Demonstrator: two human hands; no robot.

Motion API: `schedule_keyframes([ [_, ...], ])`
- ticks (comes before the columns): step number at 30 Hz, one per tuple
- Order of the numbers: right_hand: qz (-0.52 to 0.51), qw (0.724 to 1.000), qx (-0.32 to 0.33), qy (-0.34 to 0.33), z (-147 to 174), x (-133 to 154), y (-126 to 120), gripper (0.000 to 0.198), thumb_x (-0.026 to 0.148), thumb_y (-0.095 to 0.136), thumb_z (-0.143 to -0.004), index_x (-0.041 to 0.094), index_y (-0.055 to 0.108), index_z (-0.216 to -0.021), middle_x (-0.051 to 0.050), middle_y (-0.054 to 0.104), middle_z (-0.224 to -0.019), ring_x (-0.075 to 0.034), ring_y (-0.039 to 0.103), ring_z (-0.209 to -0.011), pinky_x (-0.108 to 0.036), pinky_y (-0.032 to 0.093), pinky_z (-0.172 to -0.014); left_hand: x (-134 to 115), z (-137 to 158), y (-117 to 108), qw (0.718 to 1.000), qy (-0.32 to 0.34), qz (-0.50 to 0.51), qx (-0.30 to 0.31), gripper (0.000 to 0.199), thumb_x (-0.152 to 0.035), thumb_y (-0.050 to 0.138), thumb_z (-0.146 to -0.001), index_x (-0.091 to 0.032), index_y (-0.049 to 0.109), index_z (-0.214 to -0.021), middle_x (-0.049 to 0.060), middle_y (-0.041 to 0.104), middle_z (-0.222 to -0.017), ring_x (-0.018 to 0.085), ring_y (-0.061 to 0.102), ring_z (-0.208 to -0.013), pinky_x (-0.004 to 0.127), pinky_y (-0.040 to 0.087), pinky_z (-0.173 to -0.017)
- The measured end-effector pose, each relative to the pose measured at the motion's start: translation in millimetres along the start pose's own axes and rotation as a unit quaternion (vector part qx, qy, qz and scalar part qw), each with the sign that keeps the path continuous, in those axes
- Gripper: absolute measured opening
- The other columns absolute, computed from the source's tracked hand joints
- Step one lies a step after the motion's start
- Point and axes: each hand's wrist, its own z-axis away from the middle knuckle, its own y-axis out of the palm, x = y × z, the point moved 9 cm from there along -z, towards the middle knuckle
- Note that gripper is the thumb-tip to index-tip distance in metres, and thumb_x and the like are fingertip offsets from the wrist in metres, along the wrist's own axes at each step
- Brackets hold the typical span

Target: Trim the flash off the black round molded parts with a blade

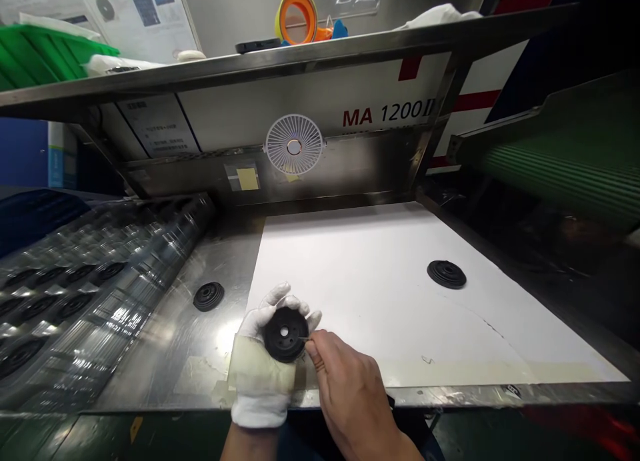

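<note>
My left hand [260, 364], in a white glove, holds a round black rubber disc [285, 334] with a small centre hole, face up. My bare right hand [345, 381] pinches a thin small tool whose tip touches the disc's right edge. Both hands hover over the front edge of the steel worktop [220, 261], at the left border of a white sheet [370, 294]. Another black disc [209, 296] lies on the steel to the left. A third black disc [447, 274] rests on the white sheet to the right.
A clear plastic blister tray [75, 294] with several black discs in its pockets lies at the left. A small white fan [294, 145] hangs on the back wall. An upper shelf [250, 61] carries a green bin, tape roll and cloth. A green ribbed conveyor [565, 168] runs at the right.
</note>
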Motion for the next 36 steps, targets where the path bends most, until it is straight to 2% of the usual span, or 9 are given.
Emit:
schedule_keyframes([
  [6, 0.010, 1.000, -0.006, 0.005, 7, 2, 6, 0.034, 0.030, 0.024, -0.101, 0.023, 0.046, -0.077, 0.002, 0.054, -0.067, -0.016, 0.050, -0.056, -0.030, 0.024, -0.053, -4, -7, -3, 0.995, 0.067, 0.049, -0.050, 0.013, -0.009, 0.060, -0.076, -0.015, 0.062, -0.087, -0.001, 0.055, -0.067, 0.010, 0.054, -0.063, 0.029, 0.052, -0.068],
  [10, 0.013, 1.000, -0.009, -0.014, 9, 8, 10, 0.035, 0.031, 0.023, -0.102, 0.023, 0.046, -0.077, 0.002, 0.054, -0.068, -0.016, 0.050, -0.056, -0.031, 0.024, -0.053, -8, -5, -4, 0.994, 0.092, 0.027, -0.057, 0.019, -0.011, 0.059, -0.077, -0.018, 0.064, -0.094, 0.000, 0.059, -0.072, 0.012, 0.058, -0.069, 0.035, 0.053, -0.078],
  [14, -0.002, 1.000, 0.003, -0.003, 5, 0, 3, 0.033, 0.029, 0.024, -0.101, 0.023, 0.047, -0.078, 0.002, 0.055, -0.069, -0.016, 0.051, -0.057, -0.030, 0.025, -0.054, 4, 0, -2, 1.000, -0.003, -0.021, -0.008, 0.032, -0.018, 0.057, -0.076, -0.017, 0.063, -0.107, 0.010, 0.064, -0.093, 0.026, 0.061, -0.090, 0.048, 0.052, -0.079],
  [18, 0.002, 1.000, 0.001, 0.021, 3, -8, -2, 0.031, 0.029, 0.026, -0.101, 0.023, 0.046, -0.077, 0.001, 0.055, -0.070, -0.015, 0.050, -0.056, -0.029, 0.025, -0.054, 1, -1, 0, 1.000, 0.018, 0.007, 0.008, 0.020, -0.016, 0.056, -0.075, -0.014, 0.064, -0.094, 0.004, 0.057, -0.072, 0.017, 0.057, -0.071, 0.036, 0.053, -0.071],
  [24, 0.019, 0.999, -0.001, -0.031, 11, 12, 12, 0.034, 0.028, 0.022, -0.101, 0.022, 0.046, -0.078, 0.000, 0.055, -0.068, -0.016, 0.051, -0.056, -0.029, 0.024, -0.052, -3, -6, -3, 0.995, 0.059, 0.029, -0.068, 0.011, -0.009, 0.058, -0.078, -0.014, 0.063, -0.087, -0.001, 0.055, -0.065, 0.011, 0.055, -0.062, 0.032, 0.053, -0.070],
  [26, 0.012, 1.000, 0.001, -0.029, 12, 13, 14, 0.034, 0.028, 0.022, -0.101, 0.022, 0.045, -0.077, 0.001, 0.055, -0.068, -0.016, 0.050, -0.055, -0.029, 0.024, -0.052, -4, -4, -2, 0.996, 0.055, 0.010, -0.069, 0.017, -0.010, 0.057, -0.078, -0.015, 0.064, -0.093, 0.002, 0.060, -0.071, 0.013, 0.060, -0.068, 0.037, 0.054, -0.077],
  [30, -0.040, 0.999, 0.018, -0.017, 8, 6, 8, 0.035, 0.033, 0.023, -0.102, 0.023, 0.045, -0.076, 0.001, 0.056, -0.069, -0.015, 0.050, -0.055, -0.028, 0.026, -0.052, 6, 2, -3, 0.998, -0.034, -0.015, -0.041, 0.036, -0.019, 0.057, -0.077, -0.015, 0.062, -0.113, 0.015, 0.066, -0.102, 0.032, 0.061, -0.100, 0.055, 0.049, -0.086],
  [32, -0.048, 0.999, 0.020, 0.002, 4, -1, 0, 0.036, 0.035, 0.024, -0.102, 0.023, 0.046, -0.076, 0.002, 0.057, -0.070, -0.015, 0.050, -0.056, -0.028, 0.027, -0.052, 8, 3, -6, 0.998, -0.045, 0.005, -0.038, 0.039, -0.019, 0.058, -0.076, -0.014, 0.063, -0.114, 0.015, 0.068, -0.099, 0.033, 0.062, -0.099, 0.057, 0.047, -0.089],
  [36, 0.016, 0.999, 0.007, 0.033, -4, -10, -16, 0.038, 0.042, 0.028, -0.100, 0.023, 0.046, -0.073, 0.002, 0.056, -0.067, -0.015, 0.049, -0.054, -0.028, 0.026, -0.052, 3, 1, -8, 0.999, -0.002, 0.011, -0.043, 0.032, -0.019, 0.059, -0.075, -0.012, 0.066, -0.106, 0.012, 0.069, -0.090, 0.029, 0.065, -0.091, 0.053, 0.048, -0.089],
])
